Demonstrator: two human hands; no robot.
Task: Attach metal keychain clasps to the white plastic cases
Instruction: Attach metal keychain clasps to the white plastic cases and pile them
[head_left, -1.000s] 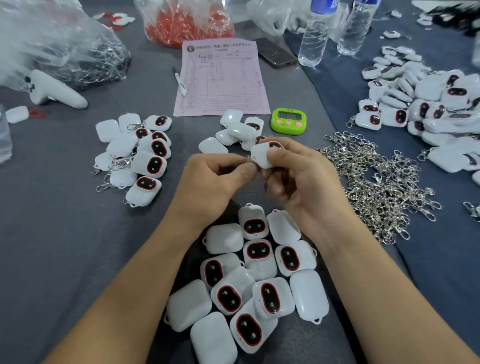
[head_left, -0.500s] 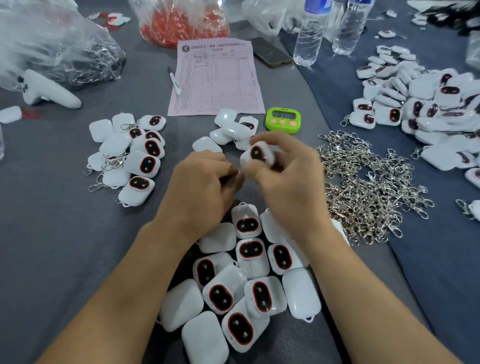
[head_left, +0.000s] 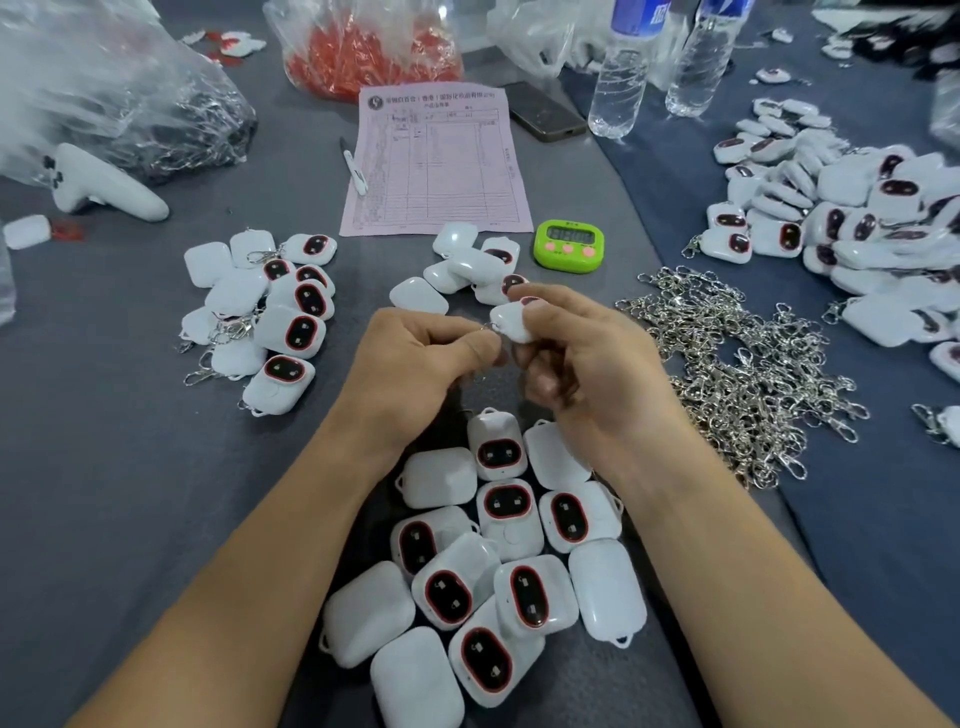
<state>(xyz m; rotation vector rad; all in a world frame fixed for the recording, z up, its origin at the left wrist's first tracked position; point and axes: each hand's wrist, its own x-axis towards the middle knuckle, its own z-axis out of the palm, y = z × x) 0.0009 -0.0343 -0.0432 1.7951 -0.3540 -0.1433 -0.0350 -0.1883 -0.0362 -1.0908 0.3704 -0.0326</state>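
My right hand (head_left: 582, 364) grips a white plastic case (head_left: 511, 323) above the table's middle. My left hand (head_left: 415, 364) pinches a small metal clasp (head_left: 490, 328) at the case's left corner; most of the clasp is hidden by my fingers. Several white cases with red-ringed dark windows (head_left: 498, 551) lie in a pile just below my hands. A heap of loose metal keychain clasps (head_left: 737, 364) lies to the right. Cases with clasps on them (head_left: 280, 312) sit in a group to the left.
A green timer (head_left: 569, 245), a pink form (head_left: 436, 161) with a pen (head_left: 354, 166), a phone (head_left: 545, 111) and two water bottles (head_left: 623, 67) stand behind. Plastic bags (head_left: 119, 88) sit at the back left. A large pile of cases (head_left: 857, 208) fills the right.
The case has turned in my right hand, so its dark window now faces away. My left hand's pinch stays at its corner. The view shifted slightly.
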